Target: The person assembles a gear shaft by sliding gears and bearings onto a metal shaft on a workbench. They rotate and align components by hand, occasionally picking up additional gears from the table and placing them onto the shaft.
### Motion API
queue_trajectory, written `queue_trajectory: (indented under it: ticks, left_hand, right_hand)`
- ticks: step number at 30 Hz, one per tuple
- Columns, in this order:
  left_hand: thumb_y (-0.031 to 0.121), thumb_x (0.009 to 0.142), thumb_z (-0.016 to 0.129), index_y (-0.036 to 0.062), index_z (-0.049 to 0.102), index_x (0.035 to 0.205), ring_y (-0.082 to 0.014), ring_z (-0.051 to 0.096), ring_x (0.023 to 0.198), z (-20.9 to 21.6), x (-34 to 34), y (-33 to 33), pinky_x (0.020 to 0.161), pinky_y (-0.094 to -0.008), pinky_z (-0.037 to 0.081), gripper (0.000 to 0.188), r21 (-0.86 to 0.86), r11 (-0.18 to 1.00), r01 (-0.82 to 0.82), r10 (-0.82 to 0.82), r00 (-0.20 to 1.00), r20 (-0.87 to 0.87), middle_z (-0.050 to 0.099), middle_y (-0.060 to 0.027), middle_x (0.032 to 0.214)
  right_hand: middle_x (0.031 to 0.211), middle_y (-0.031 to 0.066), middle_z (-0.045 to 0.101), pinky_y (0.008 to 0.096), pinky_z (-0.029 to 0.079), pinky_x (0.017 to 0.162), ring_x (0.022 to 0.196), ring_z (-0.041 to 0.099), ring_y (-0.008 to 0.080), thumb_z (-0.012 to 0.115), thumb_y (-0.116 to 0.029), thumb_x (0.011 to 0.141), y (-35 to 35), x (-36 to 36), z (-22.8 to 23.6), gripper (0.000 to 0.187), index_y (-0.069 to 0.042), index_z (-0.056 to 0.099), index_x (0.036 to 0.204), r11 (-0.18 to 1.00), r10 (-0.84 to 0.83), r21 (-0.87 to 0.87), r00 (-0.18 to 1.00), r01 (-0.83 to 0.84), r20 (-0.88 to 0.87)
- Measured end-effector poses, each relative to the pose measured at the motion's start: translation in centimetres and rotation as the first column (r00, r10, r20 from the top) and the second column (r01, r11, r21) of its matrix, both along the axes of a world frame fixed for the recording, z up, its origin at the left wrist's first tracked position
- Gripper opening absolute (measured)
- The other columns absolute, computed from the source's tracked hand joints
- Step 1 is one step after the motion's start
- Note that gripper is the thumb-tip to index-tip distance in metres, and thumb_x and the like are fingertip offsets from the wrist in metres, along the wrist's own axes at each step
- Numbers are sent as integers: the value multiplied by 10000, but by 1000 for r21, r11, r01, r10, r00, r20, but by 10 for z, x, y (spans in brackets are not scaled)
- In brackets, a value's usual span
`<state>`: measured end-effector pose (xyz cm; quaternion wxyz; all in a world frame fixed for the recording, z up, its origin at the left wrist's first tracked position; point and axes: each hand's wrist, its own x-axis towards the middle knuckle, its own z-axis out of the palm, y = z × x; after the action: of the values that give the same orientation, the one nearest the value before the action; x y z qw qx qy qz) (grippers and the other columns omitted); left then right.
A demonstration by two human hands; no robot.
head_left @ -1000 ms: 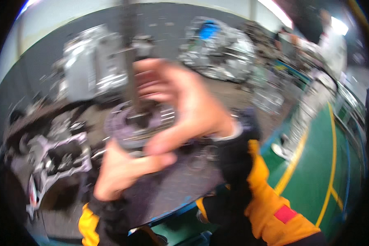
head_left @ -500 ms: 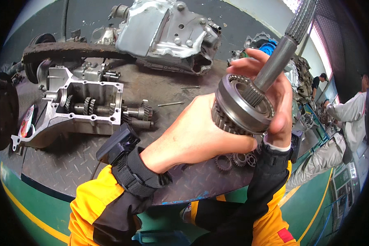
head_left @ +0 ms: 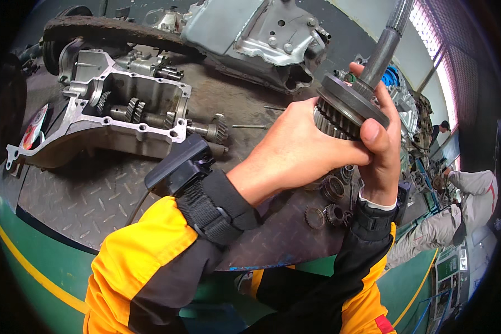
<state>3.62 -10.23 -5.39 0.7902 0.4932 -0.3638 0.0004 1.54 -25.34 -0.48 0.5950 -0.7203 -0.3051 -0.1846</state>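
Together, the left hand (head_left: 300, 147) and right hand (head_left: 383, 167) clasped the gear stack (head_left: 333, 121) on the tilted splined shaft (head_left: 381, 58) above the bench (head_left: 292, 239), the right thumb pressing its ring (head_left: 345, 96) against fingers curled behind; most left fingers were hidden, their spread impossible to tell. With so long a shaft leaning, a slackened grip could have tipped everything down among the loose gears (head_left: 332, 192).

White light is glowing from a long, latticed panel (head_left: 435, 55) at upper right; shadow is darkening the patterned grey metal surface (head_left: 103, 192) beneath an open silver-grey metal casing (head_left: 150, 138) as fisheye distortion is bowing the surface's front edge inside blackened corners.
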Motion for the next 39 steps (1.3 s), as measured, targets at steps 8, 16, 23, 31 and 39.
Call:
queue_trajectory:
  ticks: [8,16,23,31,39]
  left_hand:
    - [211,729,867,-15,690,1028,-131,664,839,6,-11,0,783,-328,547,414,88,996,-14,12,1000,26,726,-55,909]
    - [213,737,894,-1,686,1122,-134,667,932,10,-20,4,844,-319,545,487,78,995,57,-63,995,73,728,-56,1006]
    - [228,715,908,-13,694,1163,-160,694,950,3,-10,2,855,-330,555,552,24,997,67,-68,996,64,746,-93,1039]
    - [249,678,928,-25,690,1144,-180,719,959,-3,-7,-1,869,-341,569,590,3,997,83,-83,996,24,754,-96,1035]
    - [121,767,911,-9,682,1217,-134,680,1033,6,-15,2,930,-299,550,522,99,988,119,-127,988,83,731,-53,1122]
  right_hand:
    - [1344,258,638,485,515,1094,1191,668,383,620,-530,997,-5,-2,36,767,83,518,1446,949,115,271,976,-164,186]
    - [1200,139,688,346,514,1023,1098,694,235,878,-364,671,-1,-19,36,982,42,484,1473,990,70,122,996,-76,53]
    - [1277,143,670,332,504,1046,1133,683,218,887,-280,635,-6,-13,28,956,38,528,1462,995,4,-102,998,-11,-65]
    - [1175,112,721,310,519,998,1056,699,186,886,-278,659,-14,-18,25,823,17,626,1382,983,22,-177,991,-46,-133]
    - [1233,184,706,346,527,1059,1131,711,246,924,-360,562,-3,23,-2,1100,122,498,1454,840,529,123,848,-528,20]
